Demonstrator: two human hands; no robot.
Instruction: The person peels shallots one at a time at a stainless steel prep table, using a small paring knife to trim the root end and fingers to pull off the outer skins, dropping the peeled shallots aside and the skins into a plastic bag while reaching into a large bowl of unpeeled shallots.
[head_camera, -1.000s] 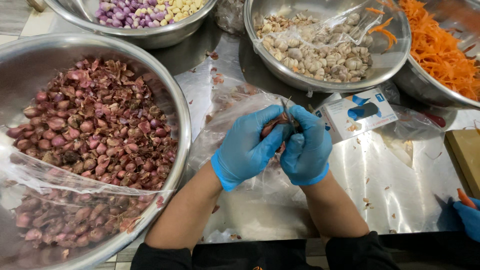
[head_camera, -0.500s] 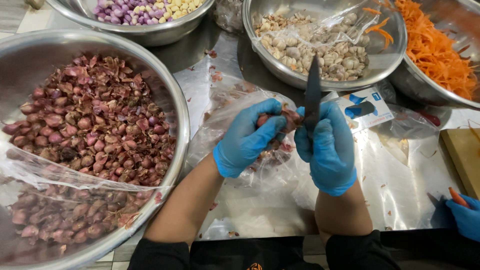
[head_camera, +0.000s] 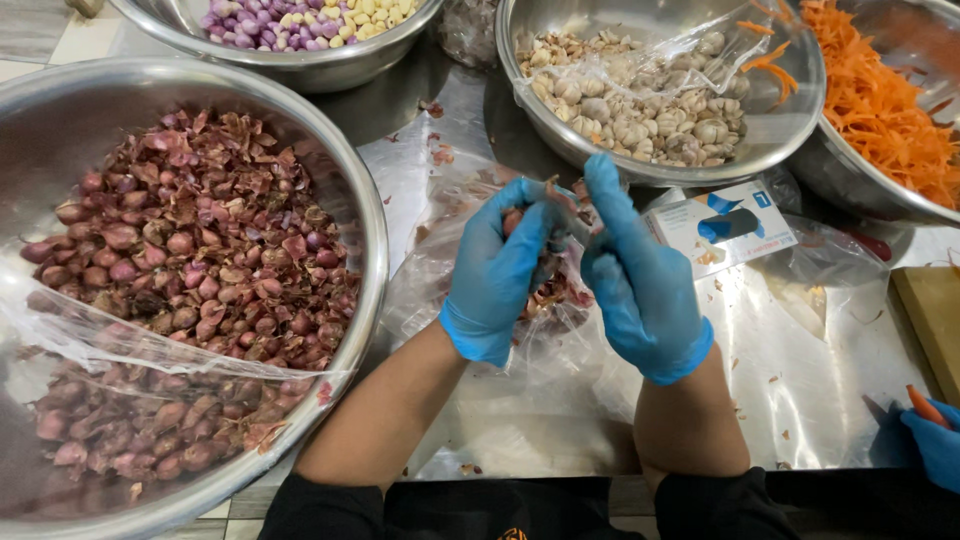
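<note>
A: What sits at nine o'clock?

B: A big steel bowl (head_camera: 365, 240) heaped with red shallots (head_camera: 190, 250), a sheet of clear plastic (head_camera: 130, 345) draped across its lower part. At eleven o'clock another bowl (head_camera: 300, 65) holds purple and yellow peeled cloves.

A: And in the middle?

B: The left hand (head_camera: 495, 270), in a blue glove, is curled with its fingers pressed together around a small shallot (head_camera: 513, 220), which sits just above centre over a clear plastic bag (head_camera: 440, 270) of peelings on the steel desk (head_camera: 800, 400). The right hand (head_camera: 640, 285), also gloved, is close against it at its three o'clock, thumb up, fingers folded in and pinching at the shallot's skin; whether it grips a tool, I cannot tell.

A: Further right?

B: At one o'clock, a bowl (head_camera: 780, 140) of garlic; at two o'clock, shredded carrot (head_camera: 880, 110). A small glove box (head_camera: 720, 225) lies just below the garlic bowl. At four o'clock, another person's blue-gloved hand (head_camera: 935, 445) holds an orange piece.
</note>
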